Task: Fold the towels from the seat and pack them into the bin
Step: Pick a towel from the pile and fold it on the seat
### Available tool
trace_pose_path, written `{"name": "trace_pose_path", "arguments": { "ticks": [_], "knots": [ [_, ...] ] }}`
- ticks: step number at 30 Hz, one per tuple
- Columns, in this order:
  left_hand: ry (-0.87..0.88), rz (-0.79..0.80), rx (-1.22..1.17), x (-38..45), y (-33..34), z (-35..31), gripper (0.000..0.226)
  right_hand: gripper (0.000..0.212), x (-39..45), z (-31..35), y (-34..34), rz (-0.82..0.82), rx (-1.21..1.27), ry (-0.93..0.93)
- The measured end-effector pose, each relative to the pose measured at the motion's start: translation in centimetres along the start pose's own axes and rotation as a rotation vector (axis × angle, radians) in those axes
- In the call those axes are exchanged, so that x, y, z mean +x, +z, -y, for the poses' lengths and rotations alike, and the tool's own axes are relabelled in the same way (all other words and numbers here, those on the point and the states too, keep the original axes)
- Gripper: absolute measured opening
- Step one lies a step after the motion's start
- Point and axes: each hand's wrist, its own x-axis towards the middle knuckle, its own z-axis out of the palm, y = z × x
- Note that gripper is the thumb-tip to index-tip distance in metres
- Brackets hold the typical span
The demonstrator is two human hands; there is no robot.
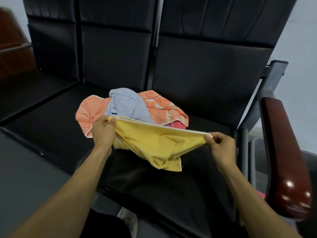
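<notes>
Yellow towel: the soft yellow cloth towel with a white hem [154, 143] hangs stretched between your two hands above the black padded seat [171, 194], its lower part sagging in folds.
Left hand: your left hand [103, 130] pinches one top corner, thumb over the hem.
Right hand: your right hand [221, 146] pinches the opposite corner between thumb and fingers.
Pile: behind it on the seat lie the orange patterned towel [159, 107], the pale blue towel [127, 105] on top and a pink cloth [177, 125] peeking out beneath.
Armrest: you have the glossy reddish-brown wooden armrest [283, 155] to your right.
</notes>
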Motion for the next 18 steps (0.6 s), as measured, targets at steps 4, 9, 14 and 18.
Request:
{"name": "trace_pose_path", "arguments": {
  "ticks": [4, 9, 14, 18],
  "knots": [
    [0.06, 0.011, -0.013, -0.8, -0.9, -3.5, 0.016, 0.009, 1.0, 5.7, -2.7, 0.02, 0.255, 0.015],
    [0.219, -0.008, 0.037, -0.7, -3.4, -11.1, 0.014, 0.007, 2.0, 13.6, -6.4, -0.172, 0.044, -0.266],
    [0.233, -0.006, 0.119, -0.3, -4.8, -14.8, 0.023, 0.01, 1.4, 16.6, -8.6, -0.213, -0.207, -0.36],
    [0.253, -0.024, 0.097, -1.4, -5.6, -16.0, 0.019, 0.01, 0.6, 18.0, -9.7, -0.23, -0.217, -0.339]
  ]
}}
